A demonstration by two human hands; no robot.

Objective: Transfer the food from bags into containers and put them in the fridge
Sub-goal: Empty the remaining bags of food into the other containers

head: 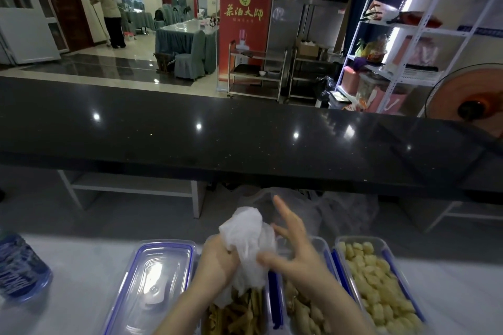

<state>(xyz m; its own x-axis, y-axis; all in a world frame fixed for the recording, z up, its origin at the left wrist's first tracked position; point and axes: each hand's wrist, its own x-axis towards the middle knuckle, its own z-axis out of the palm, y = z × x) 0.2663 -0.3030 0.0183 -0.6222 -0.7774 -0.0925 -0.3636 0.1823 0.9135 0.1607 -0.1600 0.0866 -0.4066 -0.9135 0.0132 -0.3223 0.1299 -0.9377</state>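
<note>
A crumpled white plastic bag point(249, 242) hangs upside down over a clear container of yellow food strips point(236, 313). My left hand point(215, 258) is closed around the bag's left side. My right hand point(292, 250) pinches the bag's lower right part with thumb and a finger, the other fingers spread upward. Two more open containers stand to the right: one with pale fried pieces point(304, 307) and one with yellow chunks point(378, 280).
A closed blue-rimmed container lid point(155, 275) lies left of the strips. A water bottle point(19, 266) stands at the far left. Empty clear bags point(326, 207) lie behind my hands. A raised black counter point(217, 130) runs across; a steel fridge point(307, 22) stands beyond.
</note>
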